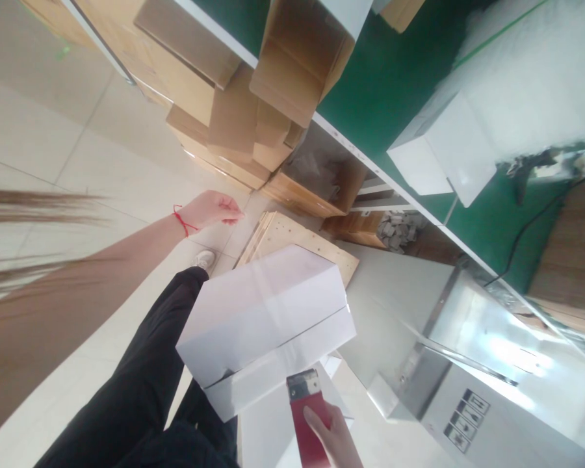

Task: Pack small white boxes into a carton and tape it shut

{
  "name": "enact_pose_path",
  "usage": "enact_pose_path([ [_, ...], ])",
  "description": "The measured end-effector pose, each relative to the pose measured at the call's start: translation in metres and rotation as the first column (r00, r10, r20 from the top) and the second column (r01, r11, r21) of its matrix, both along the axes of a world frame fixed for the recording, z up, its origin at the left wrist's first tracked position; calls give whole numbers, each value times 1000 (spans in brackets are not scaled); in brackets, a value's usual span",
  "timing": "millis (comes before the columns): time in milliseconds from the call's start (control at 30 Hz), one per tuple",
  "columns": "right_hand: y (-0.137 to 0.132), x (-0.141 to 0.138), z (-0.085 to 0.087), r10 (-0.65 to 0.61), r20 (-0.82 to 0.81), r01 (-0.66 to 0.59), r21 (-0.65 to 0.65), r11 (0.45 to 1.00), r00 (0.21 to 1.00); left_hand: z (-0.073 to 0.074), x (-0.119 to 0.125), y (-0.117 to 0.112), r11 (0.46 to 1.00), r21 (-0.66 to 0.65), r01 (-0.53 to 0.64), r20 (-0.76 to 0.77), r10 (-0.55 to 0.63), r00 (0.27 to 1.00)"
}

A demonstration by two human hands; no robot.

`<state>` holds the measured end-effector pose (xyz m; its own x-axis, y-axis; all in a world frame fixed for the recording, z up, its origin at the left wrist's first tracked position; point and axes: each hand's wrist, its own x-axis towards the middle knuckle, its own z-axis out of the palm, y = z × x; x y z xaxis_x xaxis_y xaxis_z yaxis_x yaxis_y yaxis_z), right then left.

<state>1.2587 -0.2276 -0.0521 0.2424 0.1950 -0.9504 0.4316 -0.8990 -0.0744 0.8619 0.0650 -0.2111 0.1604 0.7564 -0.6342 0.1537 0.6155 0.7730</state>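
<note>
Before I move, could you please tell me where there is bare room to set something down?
The green tabletop is bare between the brown carton and the wrapped bundle, as is the floor between the left hand and the lower cartons. It is crowded around the white box, with the right hand holding a red tool there.

Green-topped workbench: white ctn, translucent bundle w/ green strap, brown box at far R. Tile flr: wood pallet, stacked cardbd boxes.
</note>
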Motion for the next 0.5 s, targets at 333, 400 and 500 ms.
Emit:
enact_pose_path([
  [333,-7,4,-10,-68,65,67,24,997,996,-69,23,-23,996,-70,56,24,-55,998],
  [400,-8,5,-11,-59,76,57,21,998,995,-92,36,-38,995,-87,55,13,-54,998],
  [500,-8,4,-12,-35,83,35,4,999,996,-120,59,-65,992,-113,57,15,-56,998],
])
